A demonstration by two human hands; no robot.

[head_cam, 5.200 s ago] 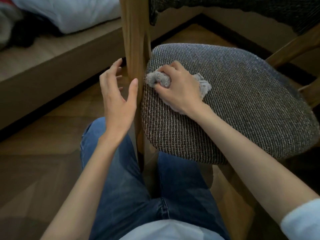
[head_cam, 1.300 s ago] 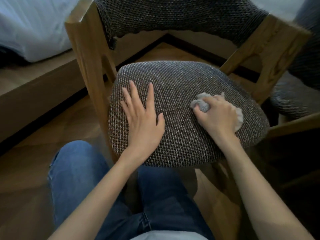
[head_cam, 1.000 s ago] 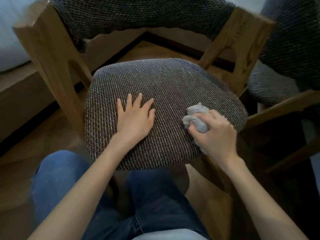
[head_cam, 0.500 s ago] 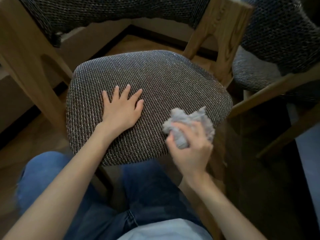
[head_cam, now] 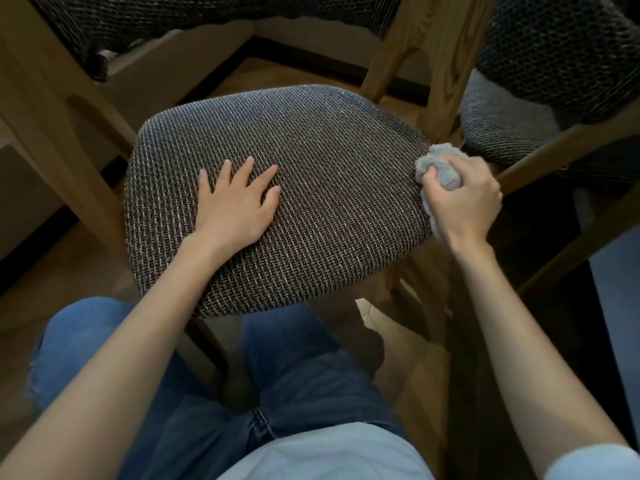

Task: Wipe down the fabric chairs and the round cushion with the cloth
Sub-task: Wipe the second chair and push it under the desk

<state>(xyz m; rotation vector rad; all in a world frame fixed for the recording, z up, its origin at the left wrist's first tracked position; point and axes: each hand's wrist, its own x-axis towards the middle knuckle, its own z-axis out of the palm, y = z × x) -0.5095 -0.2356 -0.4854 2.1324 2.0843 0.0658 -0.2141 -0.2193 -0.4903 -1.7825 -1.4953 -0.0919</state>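
A wooden chair with a dark woven fabric seat (head_cam: 329, 161) fills the middle of the view; its fabric backrest (head_cam: 214, 19) crosses the top. My left hand (head_cam: 239, 202) lies flat on the seat's left half, fingers spread, holding nothing. My right hand (head_cam: 464, 199) is closed around a crumpled grey cloth (head_cam: 440, 164), pressing it against the seat's right edge. A second fabric chair (head_cam: 512, 123) stands to the right, its seat partly hidden behind wooden frame parts. No round cushion is visible.
Wooden chair posts (head_cam: 433, 64) rise between the two seats. My knees in blue jeans (head_cam: 301, 368) are under the front of the seat. Wooden floor (head_cam: 52, 289) lies to the left, and a low wooden bed frame (head_cam: 31, 188) runs along the far left.
My right hand carried the cloth from the seat's front, where it was lifted off, out to the right edge. My left hand stayed flat on the seat. The view shifted slightly.
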